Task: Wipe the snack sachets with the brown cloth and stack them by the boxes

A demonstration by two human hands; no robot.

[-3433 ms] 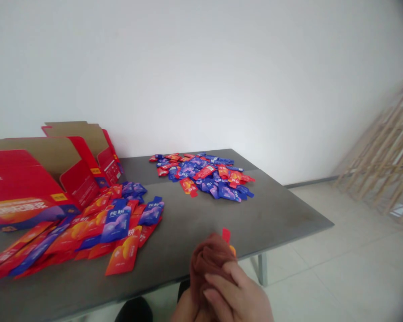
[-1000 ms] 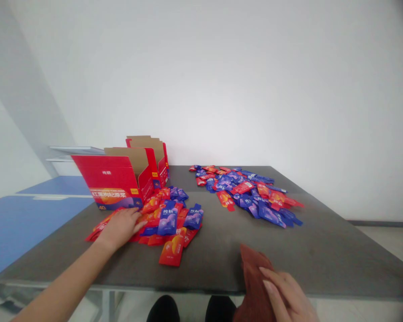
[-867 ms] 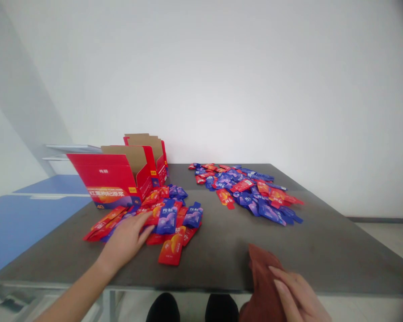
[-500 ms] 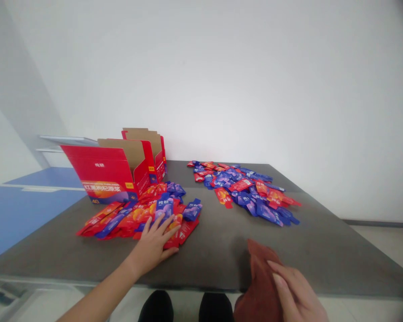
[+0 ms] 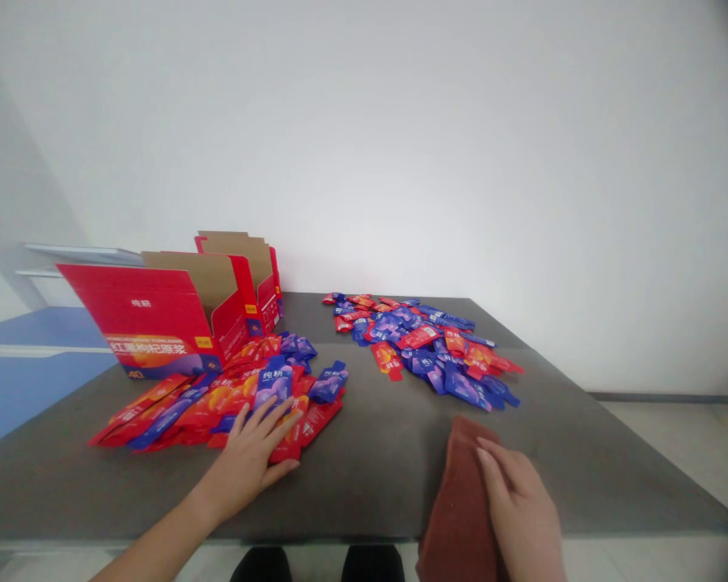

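Observation:
My left hand [image 5: 251, 453] lies flat, fingers spread, on the near right edge of a heap of red and blue sachets [image 5: 218, 392] on the grey table [image 5: 376, 453]. My right hand [image 5: 518, 509] presses flat on a brown-red cloth [image 5: 461, 501] that hangs over the table's near edge. A second heap of red and blue sachets [image 5: 418, 343] lies further back, to the right of the middle.
Two open red cardboard boxes [image 5: 170, 311] stand at the back left, behind the near heap. A blue table [image 5: 30, 368] adjoins on the left. A white wall rises behind. Pale floor shows at the right, and my dark shoes [image 5: 315, 564] below the table edge.
My left hand slid right along the near heap, from its left side to its right edge. My right hand with the cloth moved a little further onto the table. The view shifted left.

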